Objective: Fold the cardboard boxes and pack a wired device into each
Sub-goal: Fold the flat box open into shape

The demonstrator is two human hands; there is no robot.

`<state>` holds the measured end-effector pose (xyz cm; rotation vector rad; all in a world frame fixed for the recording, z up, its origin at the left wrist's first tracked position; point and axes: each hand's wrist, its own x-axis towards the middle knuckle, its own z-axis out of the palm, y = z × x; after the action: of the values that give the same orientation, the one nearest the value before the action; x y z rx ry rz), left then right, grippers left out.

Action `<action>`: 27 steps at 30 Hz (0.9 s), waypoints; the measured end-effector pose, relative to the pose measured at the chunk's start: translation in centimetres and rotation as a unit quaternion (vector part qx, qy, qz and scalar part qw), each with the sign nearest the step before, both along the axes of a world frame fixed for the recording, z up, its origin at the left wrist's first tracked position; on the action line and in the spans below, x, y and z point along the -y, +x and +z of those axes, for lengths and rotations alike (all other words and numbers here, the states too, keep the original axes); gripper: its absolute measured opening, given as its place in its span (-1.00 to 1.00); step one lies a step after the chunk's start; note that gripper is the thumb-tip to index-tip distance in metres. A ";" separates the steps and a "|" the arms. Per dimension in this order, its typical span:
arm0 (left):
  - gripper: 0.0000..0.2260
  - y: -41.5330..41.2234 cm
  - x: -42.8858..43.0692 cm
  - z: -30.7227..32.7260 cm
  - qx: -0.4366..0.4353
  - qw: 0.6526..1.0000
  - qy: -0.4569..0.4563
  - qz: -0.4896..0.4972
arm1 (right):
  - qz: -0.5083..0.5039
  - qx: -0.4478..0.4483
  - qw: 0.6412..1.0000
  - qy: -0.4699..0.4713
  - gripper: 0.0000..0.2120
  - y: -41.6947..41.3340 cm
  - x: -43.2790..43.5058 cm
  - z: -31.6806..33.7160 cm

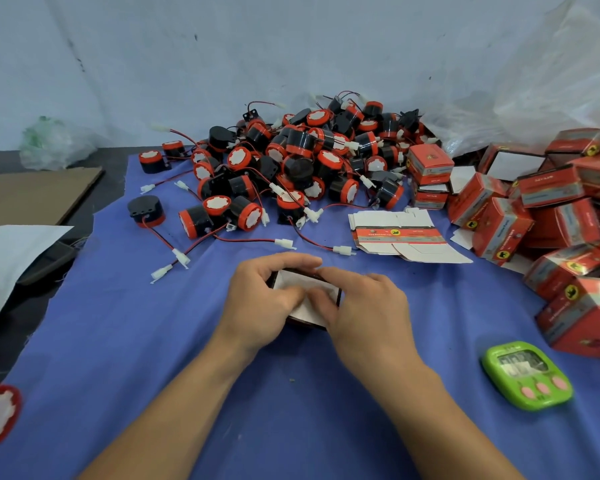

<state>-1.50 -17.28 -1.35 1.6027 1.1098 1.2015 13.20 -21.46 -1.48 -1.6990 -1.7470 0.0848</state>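
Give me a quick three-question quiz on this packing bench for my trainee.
1. True or false: the left hand and right hand both hold one cardboard box.
2. The green timer lies: A) on the person's left, B) on the person's right, C) on top of the box.
3. What colour is the cloth under the work?
Key: 1 true; 2 B; 3 blue.

The left hand (260, 299) and right hand (364, 306) are bare. Back from the fingers (284, 260), the left forearm (174, 420) and right forearm (426, 410) are uncovered.
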 end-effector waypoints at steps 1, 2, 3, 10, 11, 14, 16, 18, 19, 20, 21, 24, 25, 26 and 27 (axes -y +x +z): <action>-0.63 -0.1 0.1 0.1 0.020 1.000 -0.009 -0.003 | 0.029 -0.059 0.997 -0.042 -0.83 0.3 -0.1 0.1; -0.66 -0.1 0.1 0.3 0.046 0.999 -0.021 -0.006 | 0.049 -0.124 0.989 -0.069 -0.82 0.6 -0.1 0.3; -0.69 0.0 0.2 0.3 0.074 0.997 -0.032 -0.009 | 0.053 -0.178 0.979 -0.079 -0.83 0.8 -0.1 0.5; -0.77 0.6 1.0 0.4 0.082 0.991 0.092 0.059 | 0.111 -0.238 0.941 -0.215 -0.72 1.9 -0.2 1.1; -0.79 0.6 1.1 0.3 0.049 0.989 0.124 0.069 | 0.102 -0.253 0.943 -0.191 -0.68 2.0 -0.3 1.1; -0.51 0.6 0.8 0.0 0.043 0.990 0.112 0.075 | 0.065 -0.144 0.987 -0.023 -0.58 2.1 -0.5 0.7; -0.41 0.7 0.5 0.0 0.099 0.993 0.027 0.051 | 0.064 -0.037 0.997 0.017 -0.51 1.8 -0.6 0.3; -0.47 0.8 0.1 -0.2 0.137 0.989 -0.053 0.024 | 0.055 0.020 0.998 0.011 -0.50 1.4 -0.7 -0.2; -0.52 0.7 0.0 -0.2 0.140 0.987 -0.075 0.028 | 0.054 0.030 0.998 0.002 -0.49 1.1 -0.8 -0.4; -0.56 0.7 -0.2 -0.3 0.132 0.987 -0.081 0.049 | 0.058 0.028 0.998 -0.006 -0.48 0.9 -0.9 -0.5; -0.63 0.6 -0.4 -0.4 0.117 0.987 -0.075 0.086 | 0.068 0.019 0.997 -0.011 -0.47 0.7 -0.9 -0.6; -0.80 0.3 -1.0 -0.3 0.107 0.976 -0.053 0.182 | 0.108 -0.017 0.993 -0.039 -0.39 0.3 -0.9 -0.6; -0.82 0.1 -1.2 -0.4 0.114 0.973 -0.047 0.198 | 0.115 -0.022 0.993 -0.036 -0.45 0.2 -1.0 -0.8; -0.79 0.0 -1.3 -0.4 0.117 0.971 -0.037 0.204 | 0.115 -0.022 0.993 -0.032 -0.52 0.2 -1.0 -0.9; -0.74 0.0 -1.3 -0.4 0.118 0.972 -0.028 0.201 | 0.112 -0.014 0.993 -0.028 -0.58 0.2 -1.0 -1.1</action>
<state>-1.45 -15.94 -1.78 1.1849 1.3360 1.5619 13.43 -20.43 -2.54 -1.5269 -1.9234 0.2595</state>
